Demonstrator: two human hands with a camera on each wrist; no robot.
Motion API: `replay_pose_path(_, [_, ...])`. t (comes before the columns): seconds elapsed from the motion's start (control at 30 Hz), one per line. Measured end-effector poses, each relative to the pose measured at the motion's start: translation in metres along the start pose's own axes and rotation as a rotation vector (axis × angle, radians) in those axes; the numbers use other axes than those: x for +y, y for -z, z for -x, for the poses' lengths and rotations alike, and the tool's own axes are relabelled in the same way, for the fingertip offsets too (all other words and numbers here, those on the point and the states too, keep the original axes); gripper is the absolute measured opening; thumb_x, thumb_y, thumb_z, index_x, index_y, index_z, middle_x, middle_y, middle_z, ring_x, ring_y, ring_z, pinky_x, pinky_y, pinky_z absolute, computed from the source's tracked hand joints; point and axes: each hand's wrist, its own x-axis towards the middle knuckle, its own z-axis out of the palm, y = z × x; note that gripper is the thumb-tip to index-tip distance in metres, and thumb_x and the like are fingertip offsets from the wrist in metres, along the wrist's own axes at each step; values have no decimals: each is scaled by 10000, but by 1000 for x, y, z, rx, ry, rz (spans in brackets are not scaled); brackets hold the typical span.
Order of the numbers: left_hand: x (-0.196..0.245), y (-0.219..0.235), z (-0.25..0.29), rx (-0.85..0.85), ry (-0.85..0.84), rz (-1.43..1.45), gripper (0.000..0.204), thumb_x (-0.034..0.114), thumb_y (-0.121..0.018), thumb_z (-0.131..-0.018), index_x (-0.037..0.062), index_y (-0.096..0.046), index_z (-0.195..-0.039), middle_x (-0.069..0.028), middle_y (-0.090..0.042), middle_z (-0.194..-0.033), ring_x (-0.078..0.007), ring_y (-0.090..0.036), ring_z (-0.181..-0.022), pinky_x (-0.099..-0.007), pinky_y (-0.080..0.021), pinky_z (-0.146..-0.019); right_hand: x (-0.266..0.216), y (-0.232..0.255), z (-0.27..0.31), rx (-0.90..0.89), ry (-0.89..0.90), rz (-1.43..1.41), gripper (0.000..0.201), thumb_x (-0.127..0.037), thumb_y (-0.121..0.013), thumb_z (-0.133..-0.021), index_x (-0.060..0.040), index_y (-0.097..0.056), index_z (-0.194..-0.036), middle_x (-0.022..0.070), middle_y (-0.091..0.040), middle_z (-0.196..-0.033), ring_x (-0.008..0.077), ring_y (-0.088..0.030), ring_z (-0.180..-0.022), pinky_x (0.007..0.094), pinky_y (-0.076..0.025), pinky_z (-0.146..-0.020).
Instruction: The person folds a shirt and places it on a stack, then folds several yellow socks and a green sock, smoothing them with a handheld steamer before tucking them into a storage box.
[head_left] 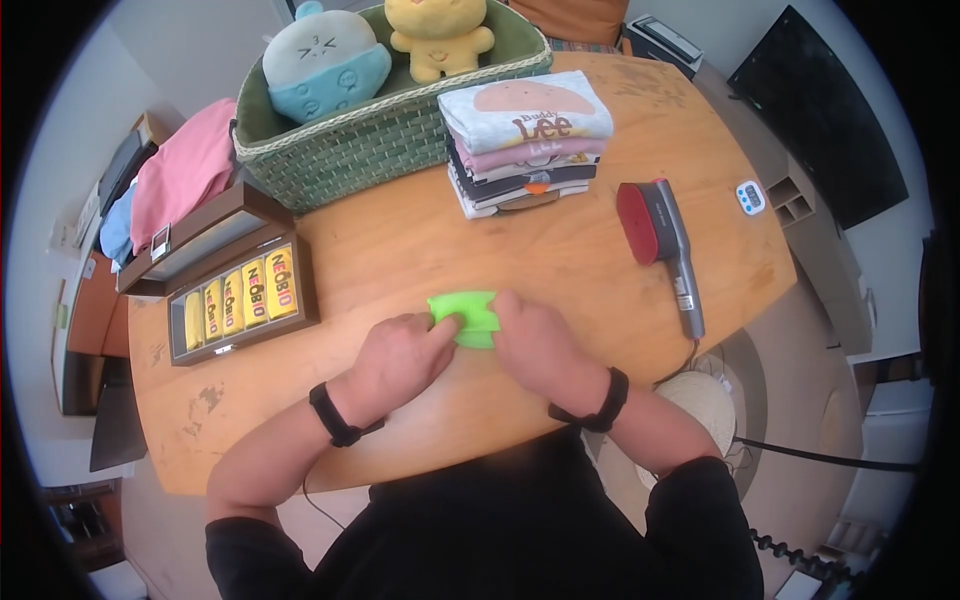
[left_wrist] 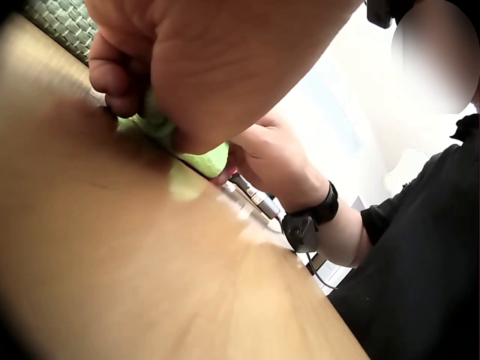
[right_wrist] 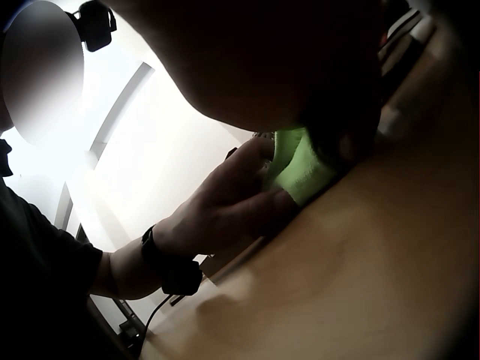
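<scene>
A small bright green folded cloth (head_left: 474, 338) lies low at the table's near middle, between both hands. My left hand (head_left: 400, 350) grips its left side, the thumb on top of the fabric and the fingers curled. At the opposite edge, my right hand (head_left: 540, 345) pinches the cloth between thumb and fingers. Seen from the left wrist, the green cloth (left_wrist: 206, 160) shows under the left palm, close over the wood. In the right wrist view the cloth (right_wrist: 304, 176) spans the gap between the hands, its layers folded over; the right fingers are in deep shadow.
Left of the hands stands an open brown lidded box (head_left: 308, 290) holding several yellow NEOBIO packets (head_left: 280, 285). Behind are a green woven basket (head_left: 350, 165) with two plush toys and a stack of folded shirts (head_left: 530, 150). A handheld steamer (head_left: 672, 240) and a small timer (head_left: 750, 197) lie right.
</scene>
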Motion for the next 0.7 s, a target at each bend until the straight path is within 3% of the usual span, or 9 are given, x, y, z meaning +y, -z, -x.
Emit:
replay_pose_path(0.23, [4,0,0,17,17,-18,228,156,-723,-911,61,-622,-1093,-136,-626,-756,-363,-655,-673,-489,-540,-610,-8,-3,9,15,73,233,94,-61,-574,-939,-1,-574,-1012,195,-704,-834,384,-723,-756,496,-579,-652])
replay_pose_path(0.5, [6,-4,6,27,110,-16,184,150,-725,-908,53,-577,-958,-159,-634,-802,-372,-666,-688,-488,-557,-629,-11,-6,0,-11,22,284,101,-71,-588,-934,-12,-590,-1016,179,-723,-823,377,-741,-738,487,-592,-652])
replay_pose_path(0.6, [12,2,8,30,51,-72,152,117,-710,-877,68,-571,-912,-140,-603,-805,-349,-652,-677,-472,-551,-610,-9,-6,-2,-49,-23,302,103,-71,-592,-929,-13,-594,-1014,185,-732,-822,377,-749,-749,488,-596,-657])
replay_pose_path(0.7, [18,11,7,-13,-72,-257,130,110,-694,-819,88,-577,-870,-94,-579,-810,-273,-647,-730,-413,-540,-596,-8,-5,-2,-65,-36,299,103,-63,-598,-921,-10,-593,-1009,201,-736,-825,385,-752,-759,493,-598,-666])
